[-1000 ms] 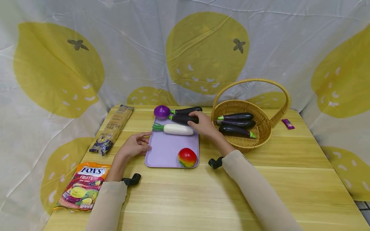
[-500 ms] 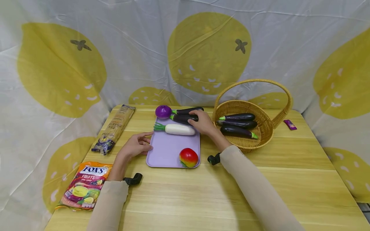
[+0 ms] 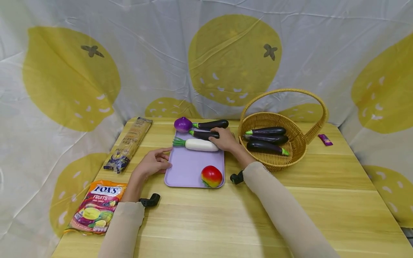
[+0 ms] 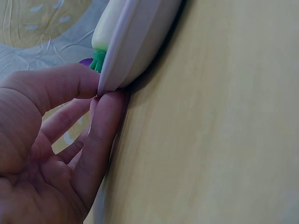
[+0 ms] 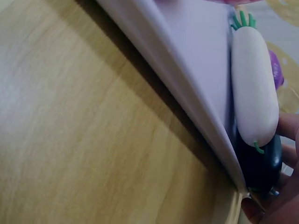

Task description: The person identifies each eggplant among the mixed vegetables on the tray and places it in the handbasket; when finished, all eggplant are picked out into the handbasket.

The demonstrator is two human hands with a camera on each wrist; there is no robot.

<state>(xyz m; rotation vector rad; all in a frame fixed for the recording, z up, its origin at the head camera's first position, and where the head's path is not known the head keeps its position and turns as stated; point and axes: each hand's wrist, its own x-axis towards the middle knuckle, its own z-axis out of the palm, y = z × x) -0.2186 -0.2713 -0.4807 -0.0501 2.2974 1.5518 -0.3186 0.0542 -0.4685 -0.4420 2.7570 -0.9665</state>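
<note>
My left hand [image 3: 153, 163] pinches the left rim of a lilac tray [image 3: 185, 166] between thumb and fingers, as the left wrist view shows close up. With curled fingers, my right hand [image 3: 226, 139] grips the blunt end of a dark eggplant [image 3: 203, 135] at the tray's back right. Just in front of that eggplant lies a white radish [image 3: 200, 144] with green leaves; it covers part of the eggplant in the right wrist view. Behind are a second eggplant [image 3: 213, 124] and a purple onion [image 3: 183, 124]. A red-yellow mango [image 3: 211, 176] sits at the tray's front right corner.
Right of the tray stands a wicker basket [image 3: 274, 163] with a tall handle, holding several eggplants [image 3: 266, 130]. A small purple packet [image 3: 325, 139] lies farther right. On the left are a long pasta packet [image 3: 129, 143] and an orange candy bag [image 3: 95, 208].
My right hand has come slightly down and toward me with the eggplant, nearer the radish. The left hand stays at the tray rim. The head view has shifted a little.
</note>
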